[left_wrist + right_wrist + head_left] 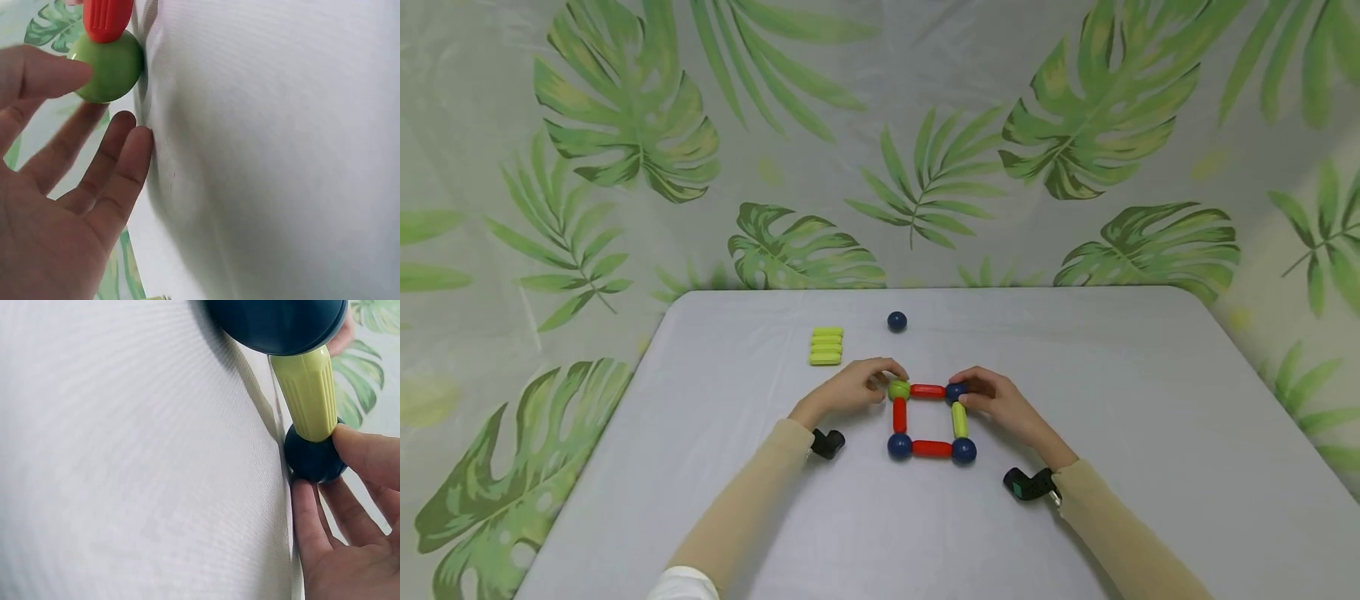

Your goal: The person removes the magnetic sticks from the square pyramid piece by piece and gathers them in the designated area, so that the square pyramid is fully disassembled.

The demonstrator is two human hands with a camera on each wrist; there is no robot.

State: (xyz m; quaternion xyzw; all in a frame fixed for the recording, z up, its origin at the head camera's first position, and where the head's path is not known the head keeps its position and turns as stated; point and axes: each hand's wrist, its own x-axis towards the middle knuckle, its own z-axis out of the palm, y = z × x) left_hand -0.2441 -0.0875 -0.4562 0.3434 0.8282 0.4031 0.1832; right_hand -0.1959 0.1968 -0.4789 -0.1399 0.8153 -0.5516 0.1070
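Observation:
A square frame of rods and balls lies flat on the table. Its far-left corner is a green ball [898, 390], and the other corners are blue balls. Three red rods [932, 449] and one yellow-green rod [959, 420] form the sides. My left hand [862, 384] pinches the green ball, thumb on one side and a finger at the other, as the left wrist view shows. My right hand [1002, 407] grips the far-right blue ball [314, 453], its thumb beside the end of the yellow-green rod.
Several yellow-green rods [826, 347] lie in a neat stack-like row, back left of the frame. A single blue ball [897, 321] sits near the far edge of the white table [1120, 367]. A leaf-patterned cloth [940, 75] hangs behind.

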